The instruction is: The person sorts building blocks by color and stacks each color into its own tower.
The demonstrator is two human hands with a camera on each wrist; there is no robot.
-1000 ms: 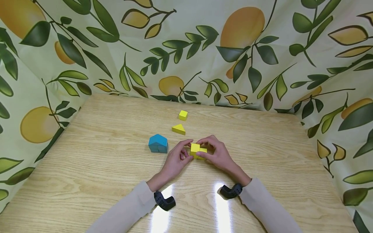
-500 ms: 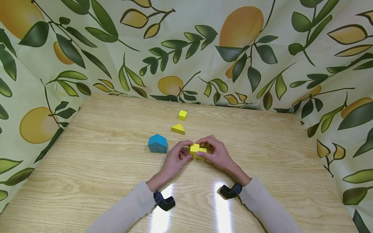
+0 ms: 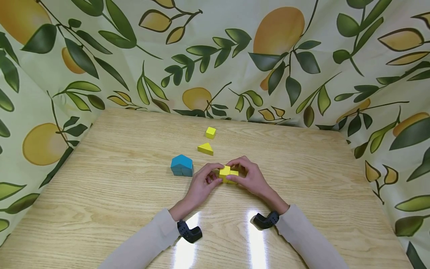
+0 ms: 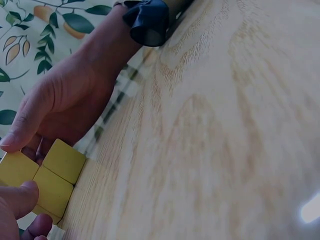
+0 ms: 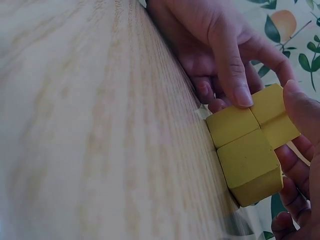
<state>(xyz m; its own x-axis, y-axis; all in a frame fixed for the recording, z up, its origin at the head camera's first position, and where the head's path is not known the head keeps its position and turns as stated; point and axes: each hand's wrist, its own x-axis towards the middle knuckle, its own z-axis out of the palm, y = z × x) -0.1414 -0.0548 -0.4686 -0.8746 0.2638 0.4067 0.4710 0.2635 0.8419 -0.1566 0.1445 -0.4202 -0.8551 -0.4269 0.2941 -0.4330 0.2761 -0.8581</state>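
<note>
Three yellow blocks make a small stepped stack in front of me: one upper block (image 3: pixel 224 170) sits on a lower left block (image 5: pixel 231 126), and a lower right block (image 5: pixel 248 159) stands beside that. My right hand (image 3: pixel 251 178) pinches the upper block between thumb and fingers. From the left side, my left hand (image 3: pixel 201 183) grips the stack, its thumb (image 5: pixel 242 96) at the seam between the upper and lower left blocks. Left of my hands stands a house-shaped group of blue blocks (image 3: pixel 181 165). Some far sides of the yellow blocks are hidden by my fingers.
Beyond my hands lie a yellow triangular block (image 3: pixel 205 149) and, farther back, a yellow cube (image 3: pixel 211 132). Everything stands on a wooden table (image 3: pixel 127 194). A cloth patterned with fruit and leaves (image 3: pixel 134 74) hangs around its back and sides.
My left index finger has lowered slightly against the yellow stack. My right hand and the blocks show no visible movement.
</note>
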